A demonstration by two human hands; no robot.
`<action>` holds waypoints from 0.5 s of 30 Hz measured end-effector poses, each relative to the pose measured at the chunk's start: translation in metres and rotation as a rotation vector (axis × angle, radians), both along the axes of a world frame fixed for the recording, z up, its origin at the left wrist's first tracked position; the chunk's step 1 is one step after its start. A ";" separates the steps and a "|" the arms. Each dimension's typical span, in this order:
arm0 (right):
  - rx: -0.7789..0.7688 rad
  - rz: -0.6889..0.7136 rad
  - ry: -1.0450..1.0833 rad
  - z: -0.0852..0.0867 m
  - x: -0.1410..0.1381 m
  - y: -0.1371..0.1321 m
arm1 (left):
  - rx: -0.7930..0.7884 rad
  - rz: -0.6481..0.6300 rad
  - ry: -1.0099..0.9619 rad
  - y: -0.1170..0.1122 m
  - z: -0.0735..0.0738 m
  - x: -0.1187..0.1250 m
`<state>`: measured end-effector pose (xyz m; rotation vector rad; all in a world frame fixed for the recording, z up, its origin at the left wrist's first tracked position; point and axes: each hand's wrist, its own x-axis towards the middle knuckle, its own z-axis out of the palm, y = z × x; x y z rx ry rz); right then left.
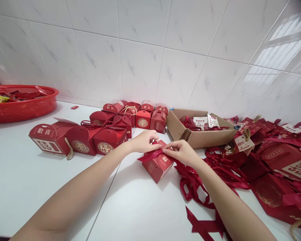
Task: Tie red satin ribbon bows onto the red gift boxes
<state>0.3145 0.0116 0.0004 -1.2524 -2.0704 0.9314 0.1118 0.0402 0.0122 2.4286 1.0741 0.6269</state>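
A small red gift box point(157, 164) with gold characters stands at an angle on the white table, between my two hands. Across its top runs a dark red satin ribbon point(150, 156). My left hand point(145, 142) is closed in a pinch on the ribbon at the far side of the lid. From the right, my right hand point(182, 151) pinches the ribbon near the top of the box, thumb and forefinger together. Fingers cover part of the lid and the spot where the ribbon gathers. A pile of loose ribbons point(225, 170) lies beside my right forearm.
Several red gift boxes point(81, 142) stand in rows at the back left. An open cardboard box point(203, 139) holds tags and ribbon. More red boxes point(271, 197) crowd the right side. A red plastic basket point(22, 112) sits far left, against the tiled wall point(140, 63).
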 end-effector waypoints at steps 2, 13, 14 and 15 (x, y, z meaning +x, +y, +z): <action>-0.005 -0.008 -0.008 0.001 0.000 -0.001 | 0.021 0.016 0.009 -0.001 0.001 0.000; 0.044 -0.104 0.082 0.015 0.014 -0.005 | -0.070 0.027 0.081 -0.019 0.020 -0.007; 0.073 -0.105 0.075 0.017 0.015 -0.006 | -0.051 0.056 0.079 -0.024 0.027 -0.009; 0.112 -0.113 0.060 0.018 0.016 -0.007 | -0.025 0.082 0.074 -0.030 0.035 -0.013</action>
